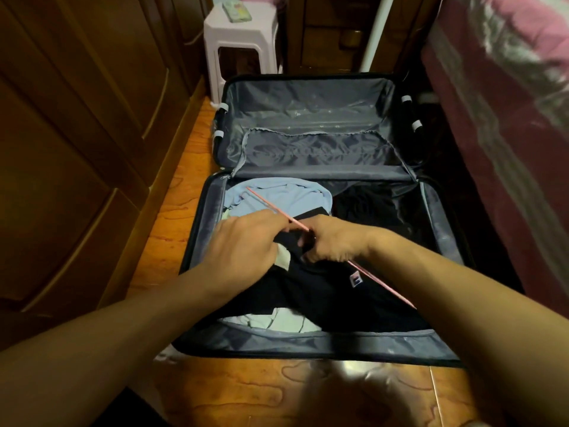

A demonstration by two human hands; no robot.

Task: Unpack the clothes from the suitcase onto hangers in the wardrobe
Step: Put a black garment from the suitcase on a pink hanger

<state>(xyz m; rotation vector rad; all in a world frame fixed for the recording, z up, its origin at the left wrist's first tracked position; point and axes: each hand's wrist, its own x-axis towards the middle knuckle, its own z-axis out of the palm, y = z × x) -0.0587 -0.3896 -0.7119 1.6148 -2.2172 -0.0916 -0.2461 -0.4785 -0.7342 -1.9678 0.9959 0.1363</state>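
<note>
Lying open on orange wood floor [172, 217], suitcase [203, 223] between wardrobe [77, 149] and bed [492, 118]; each hand's grip on black garment [308, 291]

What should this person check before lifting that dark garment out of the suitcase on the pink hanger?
1. Suitcase lies fully open on the floor: ok.
2. Both hands on the dark garment, left hand and right hand: ok.
3. Pink hanger threaded inside the garment: cannot tell; its bar lies across the top.
4. Hanger hook free: cannot tell, hidden.
5. Light blue garment clear of the dark one: not ok; they overlap.
</note>
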